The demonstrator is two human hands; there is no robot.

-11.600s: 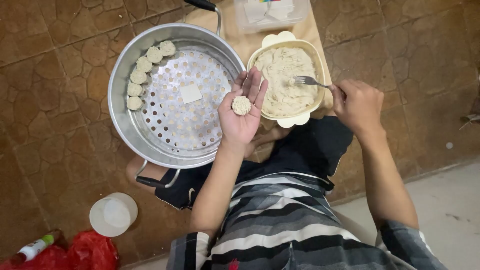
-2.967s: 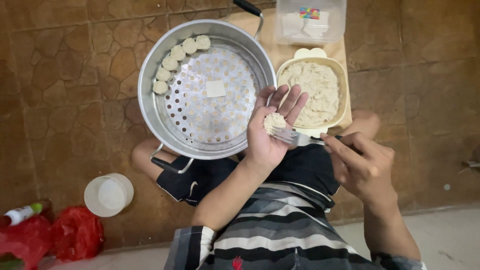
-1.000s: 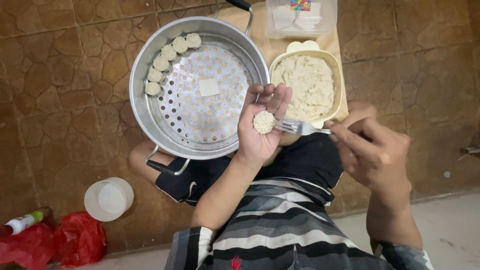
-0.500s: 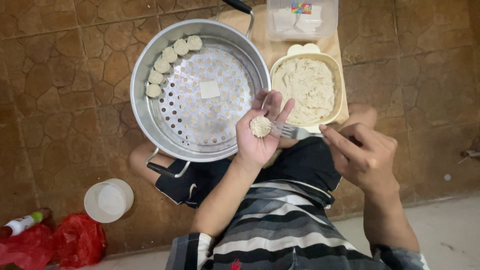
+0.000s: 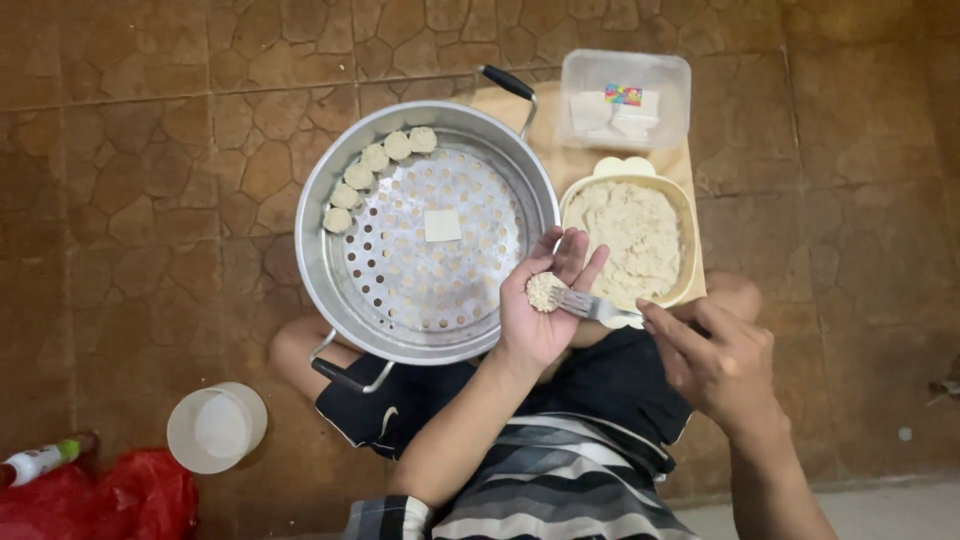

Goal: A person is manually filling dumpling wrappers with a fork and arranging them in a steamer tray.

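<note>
My left hand is held palm up over the near right rim of a metal steamer pot, with a small round dough wrapper topped with pale filling on its fingers. My right hand grips a fork whose tines press on that filling. A cream bowl of pale minced filling sits just beyond my hands. Several finished dumplings line the far left edge of the perforated steamer tray, and a small white paper square lies in its middle.
A clear plastic box holding white squares stands behind the bowl on a wooden board. On the brown stone-pattern floor at lower left are a white round lid, a red bag and a small bottle.
The fork has come from the filling bowl to my left palm, and filling now lies on the wrapper. Both hands have shifted only slightly over the last second.
</note>
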